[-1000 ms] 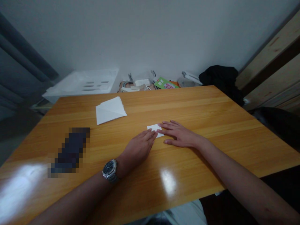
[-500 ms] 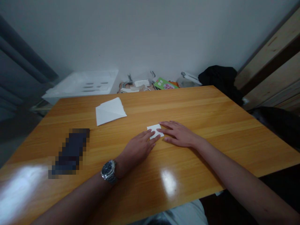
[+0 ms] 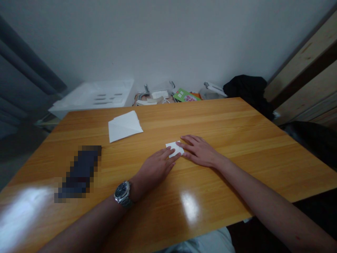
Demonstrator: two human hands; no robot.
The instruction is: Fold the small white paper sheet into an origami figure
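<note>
A small white square of paper (image 3: 172, 146), seemingly folded, lies flat on the wooden table (image 3: 223, 119) between my hands. My left hand (image 3: 157, 162), with a metal watch (image 3: 123, 192) on the wrist, rests its outstretched fingers on the paper's left and near side. From the right, my right hand (image 3: 200, 150) lies palm down with fingers spread. One of its fingertips touches the paper's right part, and the others are at its edge. Fingers cover some of the paper.
A stack of white paper sheets (image 3: 125, 126) lies at the back left of the table. A dark, pixelated object (image 3: 80, 172) is nearer on the left. Behind the table stand a white foam box (image 3: 92, 93), a green booklet (image 3: 185, 95) and black cloth (image 3: 246, 88).
The fingers of my right hand have shifted slightly on the paper's right side. My left hand stays in place. The whole view has moved a little.
</note>
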